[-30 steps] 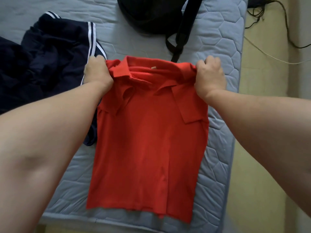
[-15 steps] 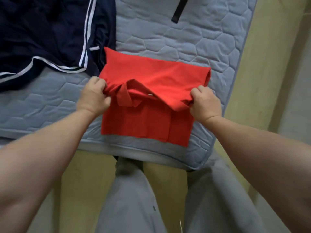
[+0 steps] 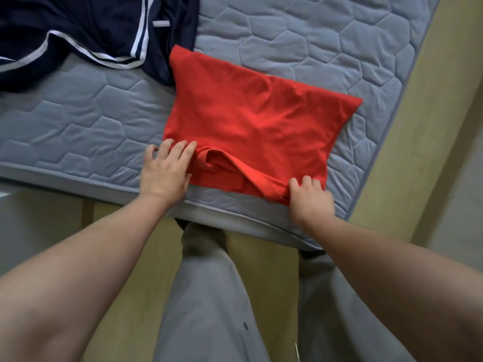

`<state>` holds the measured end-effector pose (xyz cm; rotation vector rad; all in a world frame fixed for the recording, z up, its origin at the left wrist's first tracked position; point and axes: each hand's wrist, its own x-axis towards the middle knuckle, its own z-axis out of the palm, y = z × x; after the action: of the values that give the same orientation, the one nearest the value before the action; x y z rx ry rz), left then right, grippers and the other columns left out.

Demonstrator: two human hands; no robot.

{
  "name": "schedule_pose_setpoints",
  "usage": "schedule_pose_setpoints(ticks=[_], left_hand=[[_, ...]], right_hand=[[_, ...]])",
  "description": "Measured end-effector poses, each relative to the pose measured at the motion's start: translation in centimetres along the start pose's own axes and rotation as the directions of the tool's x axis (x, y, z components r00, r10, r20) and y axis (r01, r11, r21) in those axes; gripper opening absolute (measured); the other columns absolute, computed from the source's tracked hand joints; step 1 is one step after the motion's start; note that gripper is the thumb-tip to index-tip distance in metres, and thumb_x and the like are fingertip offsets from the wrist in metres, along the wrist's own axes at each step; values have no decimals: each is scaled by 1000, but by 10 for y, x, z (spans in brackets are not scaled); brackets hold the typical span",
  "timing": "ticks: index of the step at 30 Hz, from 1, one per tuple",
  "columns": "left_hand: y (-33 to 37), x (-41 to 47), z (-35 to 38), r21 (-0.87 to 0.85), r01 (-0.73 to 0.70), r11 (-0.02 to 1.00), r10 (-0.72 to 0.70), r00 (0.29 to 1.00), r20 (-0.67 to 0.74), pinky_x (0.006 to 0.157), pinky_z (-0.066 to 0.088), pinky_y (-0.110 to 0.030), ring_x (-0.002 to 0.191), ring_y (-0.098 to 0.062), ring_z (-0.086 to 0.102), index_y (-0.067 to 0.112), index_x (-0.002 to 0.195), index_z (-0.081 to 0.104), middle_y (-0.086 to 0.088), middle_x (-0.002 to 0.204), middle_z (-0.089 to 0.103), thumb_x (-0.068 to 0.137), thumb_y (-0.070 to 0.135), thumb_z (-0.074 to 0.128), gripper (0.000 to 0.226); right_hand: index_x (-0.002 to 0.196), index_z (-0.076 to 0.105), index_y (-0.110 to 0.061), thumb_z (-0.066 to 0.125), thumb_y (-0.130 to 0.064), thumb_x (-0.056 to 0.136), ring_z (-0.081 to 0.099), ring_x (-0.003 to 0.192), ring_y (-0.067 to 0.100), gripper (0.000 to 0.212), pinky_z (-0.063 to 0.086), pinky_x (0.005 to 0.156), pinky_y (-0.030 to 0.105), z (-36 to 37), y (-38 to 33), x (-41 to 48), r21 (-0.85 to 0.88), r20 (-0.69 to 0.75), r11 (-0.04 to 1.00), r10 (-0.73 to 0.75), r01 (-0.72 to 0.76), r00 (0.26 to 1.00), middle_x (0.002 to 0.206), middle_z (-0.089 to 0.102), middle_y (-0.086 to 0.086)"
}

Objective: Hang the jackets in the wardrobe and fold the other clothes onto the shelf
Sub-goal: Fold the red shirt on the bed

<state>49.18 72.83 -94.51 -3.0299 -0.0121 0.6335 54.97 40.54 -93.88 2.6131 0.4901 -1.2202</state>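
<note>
A red polo shirt [image 3: 251,118] lies folded in half on the grey quilted mattress [image 3: 78,121], its collar tucked under the near edge. My left hand [image 3: 166,171] rests on the shirt's near left corner with fingers spread and nearly straight. My right hand [image 3: 309,198] sits at the near right corner, its fingers curled over the edge of the red cloth. A navy garment with white stripes [image 3: 86,30] lies crumpled at the far left, touching the shirt's far left corner.
The mattress edge runs just in front of my grey trousered legs [image 3: 209,296]. Yellowish floor [image 3: 418,152] shows to the right of the bed and beneath me.
Both hands pulled the shirt's collar end toward me, folding it over the lower half. They now sit at the near corners; the left hand's fingers have straightened out.
</note>
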Motion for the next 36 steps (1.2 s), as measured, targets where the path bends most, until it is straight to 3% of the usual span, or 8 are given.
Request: schedule_pose_setpoints(ticks=[6,13,16,19,23,27,30,36], left_hand=[[16,22,-5,-58,22,998,-12,984,177,88,43,-47,103,-35,57,14,139,46,-11,109,62,81,24,74,65],[19,20,-7,34,-237,971,198,873,445,87,43,-39,113,-26,57,24,119,53,-3,118,56,91,13,51,30],[15,42,-21,-212,177,961,-113,953,281,86,52,-44,104,-37,64,19,107,59,-11,111,63,83,11,57,25],[6,91,-41,-575,536,619,-551,817,169,98,46,-44,112,-39,58,10,113,61,-19,119,61,86,12,56,27],[-10,164,-60,-698,601,389,-689,693,213,103,39,-36,124,-34,55,6,127,56,-18,132,60,95,39,57,46],[-26,213,-60,-701,627,340,-725,649,230,98,42,-33,121,-33,58,8,120,66,-14,127,66,94,57,51,57],[-28,225,-58,-691,684,233,-707,607,363,102,49,-35,120,-33,62,2,128,65,-18,130,65,81,69,60,82],[-20,235,-50,-777,621,-101,-596,588,547,75,58,-35,87,-23,73,3,110,74,-12,103,76,73,22,82,43]], right_hand=[[137,36,-26,43,-16,90,53,106,33,49,42,76,41,-11,0,9,-61,-117,966,-257,252,959,115,49,10],[128,46,-23,50,-13,89,54,111,35,40,41,82,42,-15,1,16,20,131,951,-307,308,942,115,48,9],[116,53,-16,53,-19,88,56,109,39,28,48,87,45,-28,10,27,300,-138,945,-93,131,986,114,52,13],[120,56,-13,55,-22,88,52,117,40,33,45,99,46,-54,29,56,679,-189,721,356,-140,915,125,52,18],[129,51,-12,59,-34,90,49,130,36,46,38,108,41,-87,60,108,909,29,283,690,-306,723,139,52,16],[136,50,-5,59,-54,90,55,127,38,68,42,107,40,-95,79,149,943,267,-70,740,-324,618,139,58,19],[128,63,-3,57,-60,85,64,116,34,72,50,101,40,-92,85,158,940,330,-172,672,-294,663,128,67,13],[97,72,-6,64,-32,77,66,85,26,34,59,87,46,-92,91,174,918,385,-337,638,-207,667,101,74,6]])
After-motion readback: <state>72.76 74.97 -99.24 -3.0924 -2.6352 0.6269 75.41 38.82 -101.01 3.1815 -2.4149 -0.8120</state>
